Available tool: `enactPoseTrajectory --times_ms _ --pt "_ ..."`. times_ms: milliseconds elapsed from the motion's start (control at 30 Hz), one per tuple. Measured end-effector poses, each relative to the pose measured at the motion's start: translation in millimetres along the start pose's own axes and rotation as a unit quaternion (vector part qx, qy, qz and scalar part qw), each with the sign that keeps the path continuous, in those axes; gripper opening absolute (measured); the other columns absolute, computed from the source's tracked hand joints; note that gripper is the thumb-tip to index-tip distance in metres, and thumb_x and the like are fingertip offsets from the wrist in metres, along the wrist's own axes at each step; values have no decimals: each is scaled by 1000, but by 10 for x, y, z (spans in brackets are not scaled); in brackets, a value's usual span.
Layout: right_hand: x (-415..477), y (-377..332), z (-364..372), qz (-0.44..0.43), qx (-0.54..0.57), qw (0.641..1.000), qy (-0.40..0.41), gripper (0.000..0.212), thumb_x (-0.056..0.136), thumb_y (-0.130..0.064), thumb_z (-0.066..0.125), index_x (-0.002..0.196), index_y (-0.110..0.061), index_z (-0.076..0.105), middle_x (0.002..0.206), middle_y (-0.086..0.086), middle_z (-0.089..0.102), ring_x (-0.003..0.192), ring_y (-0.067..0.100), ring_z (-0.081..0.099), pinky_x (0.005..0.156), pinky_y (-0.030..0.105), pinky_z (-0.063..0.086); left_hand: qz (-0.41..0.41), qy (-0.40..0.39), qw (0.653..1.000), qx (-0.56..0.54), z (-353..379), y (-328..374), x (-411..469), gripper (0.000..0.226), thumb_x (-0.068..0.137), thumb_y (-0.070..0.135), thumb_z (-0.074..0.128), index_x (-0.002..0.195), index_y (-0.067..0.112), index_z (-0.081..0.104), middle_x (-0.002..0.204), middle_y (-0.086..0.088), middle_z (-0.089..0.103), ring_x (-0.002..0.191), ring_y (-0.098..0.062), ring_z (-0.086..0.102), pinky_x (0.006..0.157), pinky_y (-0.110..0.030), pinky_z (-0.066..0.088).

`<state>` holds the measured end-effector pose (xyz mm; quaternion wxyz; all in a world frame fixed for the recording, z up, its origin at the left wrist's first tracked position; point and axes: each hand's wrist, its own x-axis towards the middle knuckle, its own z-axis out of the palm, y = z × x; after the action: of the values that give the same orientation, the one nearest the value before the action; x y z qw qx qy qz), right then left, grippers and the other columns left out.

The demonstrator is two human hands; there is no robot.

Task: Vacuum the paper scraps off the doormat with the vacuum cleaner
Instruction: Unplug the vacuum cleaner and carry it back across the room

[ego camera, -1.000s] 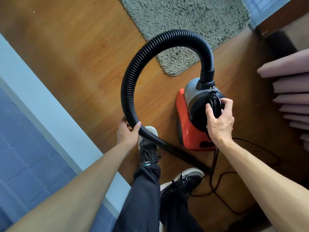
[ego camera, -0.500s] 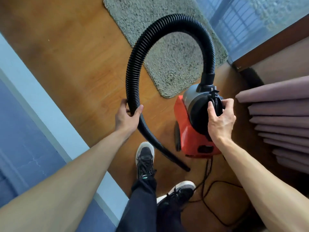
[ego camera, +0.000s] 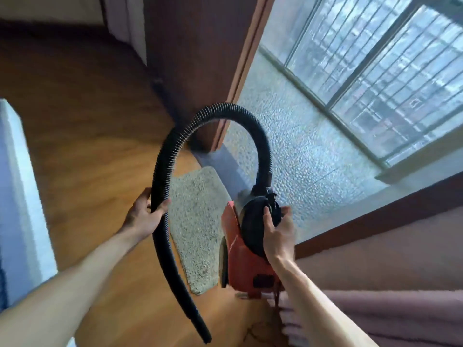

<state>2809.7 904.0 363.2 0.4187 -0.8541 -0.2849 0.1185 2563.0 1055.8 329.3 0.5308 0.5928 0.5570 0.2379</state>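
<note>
Judged from how things lie, the vacuuming itself has not begun: the red vacuum cleaner (ego camera: 246,261) is carried in the air in front of the doormat (ego camera: 198,221), which lies on the wooden floor (ego camera: 82,146) against the foot of the frosted glass door (ego camera: 300,156). The right hand (ego camera: 276,234) is wrapped around the black handle on the cleaner's top, fingers curled closed on it. The left hand (ego camera: 144,216) is closed around the ribbed black hose (ego camera: 162,171), which arches up over the doormat and down again, its nozzle tip (ego camera: 206,334) hanging free near the floor, short of the doormat. Any paper scraps on the pile are too small to tell. Left to do, as I judge it: set the cleaner down, bring the nozzle onto the doormat and sweep it. Against half a second ago the view has tilted up, the window and door now show, the feet are gone from view, and the cleaner sits higher, nearer the doormat's right edge
</note>
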Motion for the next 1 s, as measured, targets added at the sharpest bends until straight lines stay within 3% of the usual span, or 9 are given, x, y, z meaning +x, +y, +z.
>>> enactPoseTrajectory --times_ms 133,233,333,433,500,633,733,867,1000 --pt "283 -1300 -403 -61 13 998 21 20 96 -35 57 101 -20 44 90 4 67 83 25 64 78 43 53 20 13 1000 -14 -613 1060 57 31 94 45 59 122 33 51 96 -5 67 91 -27 63 68 -30 46" --pt "471 -2203 -659 -103 30 993 46 22 96 -33 58 98 -19 41 80 -2 59 78 23 61 76 46 54 22 42 999 -22 -1057 1805 78 37 89 54 62 116 32 50 94 -8 69 96 -31 66 82 -36 53" --pt "612 -2979 -825 -125 48 989 59 24 96 -34 58 97 -18 40 82 1 60 81 28 63 77 50 55 46 73 993 -80 -1461 2530 48 52 92 43 64 137 25 44 113 -12 65 109 -29 61 93 -36 47" --pt "728 -3677 -927 -137 73 986 56 27 95 -34 58 103 -14 42 95 12 63 90 34 64 81 51 55 101 105 985 -98 -1879 3125 15 37 91 37 67 124 28 52 109 -8 66 107 -28 63 94 -36 48" --pt "806 -4093 -967 -150 89 983 52 29 96 -32 59 107 -11 43 95 10 61 89 32 61 83 47 54 127 142 977 -94 -2154 3393 63 25 89 37 70 108 29 54 100 -7 67 105 -30 66 90 -36 50" --pt "1020 -4746 -846 -173 115 978 32 29 95 -33 60 108 -15 42 88 3 57 84 29 62 77 45 55 131 235 961 -70 -2667 3851 102 44 85 49 71 114 22 52 106 -8 64 102 -31 63 84 -45 57" --pt "1190 -5145 -629 -194 122 973 4 26 93 -36 61 103 -21 42 86 -1 59 77 26 63 72 47 57 138 309 939 -64 -2969 4094 172 62 85 49 70 131 15 47 119 -8 60 109 -28 59 92 -44 54" --pt "1409 -5617 -258 -210 151 965 -36 24 92 -35 61 97 -22 42 89 2 62 79 29 65 73 49 58 152 372 914 -57 -3276 4385 456 48 89 43 68 122 11 53 112 -11 62 107 -34 61 88 -41 52" --pt "1694 -6056 163 -201 172 961 -78 25 90 -38 60 92 -25 39 88 4 61 81 34 65 72 53 58 147 410 900 -20 -3541 4575 750 37 88 47 67 109 18 56 99 -1 59 100 -33 63 81 -46 57"
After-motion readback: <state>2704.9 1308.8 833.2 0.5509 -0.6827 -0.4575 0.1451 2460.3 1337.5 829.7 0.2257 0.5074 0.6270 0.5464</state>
